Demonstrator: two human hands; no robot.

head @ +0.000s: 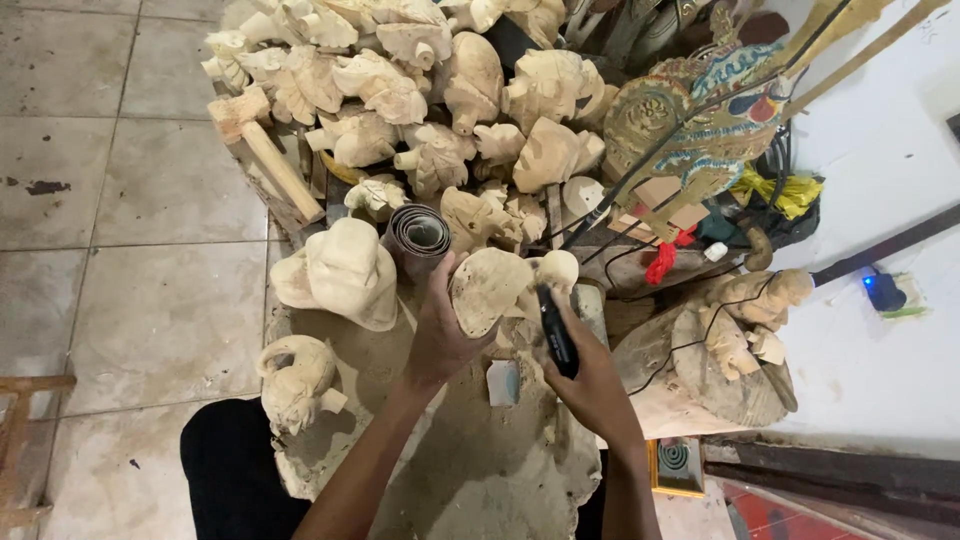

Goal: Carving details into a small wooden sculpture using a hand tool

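Observation:
My left hand (pixel 440 335) grips a pale, rough-carved wooden piece (pixel 490 288) and holds it up over a dusty wooden work block (pixel 480 470). My right hand (pixel 590 385) is closed around a slim black rotary tool (pixel 556 330), whose tip points at the carved piece. A dark cable runs from the tool toward the upper right.
A heap of unfinished pale wood carvings (pixel 420 100) fills the top. A wooden mallet (pixel 262 150), a roll of sandpaper (pixel 418 235) and two carved figures (pixel 345 272) (pixel 297 380) lie at left. A painted flat puppet (pixel 700 130) leans at right; tiled floor (pixel 120 250) lies left.

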